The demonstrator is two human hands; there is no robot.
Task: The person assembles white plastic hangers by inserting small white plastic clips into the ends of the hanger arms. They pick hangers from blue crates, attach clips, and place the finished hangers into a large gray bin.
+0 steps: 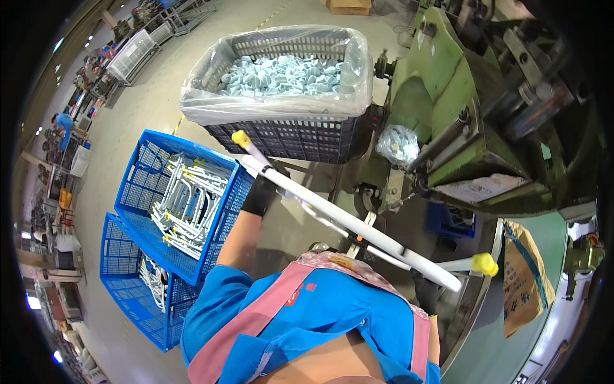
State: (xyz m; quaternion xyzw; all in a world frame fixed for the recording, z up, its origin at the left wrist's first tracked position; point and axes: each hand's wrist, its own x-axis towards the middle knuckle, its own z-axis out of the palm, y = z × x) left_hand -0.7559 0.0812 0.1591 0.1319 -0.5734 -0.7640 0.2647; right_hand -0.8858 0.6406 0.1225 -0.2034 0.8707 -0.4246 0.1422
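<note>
A white tubular frame [358,225] slants across in front of my body, from upper left down to lower right. Yellow caps cover the tube ends that show at its two far corners. My left hand [261,192], in a dark glove, is closed round the frame near its upper left end. At the lower right end, my dark-gloved right hand [427,291] grips it too, with its fingers partly hidden behind the tube. A thinner white rod runs below the main tube, with a small orange spot near the middle.
Two blue crates [220,214] hold bent white tubes with yellow ends at left. Ahead, a bag-lined black crate [288,137] contains pale blue plastic pieces. A green machine [441,70] stands at right, with a clear bag [398,146] on it. A brown paper sack [526,275] lies on a green table.
</note>
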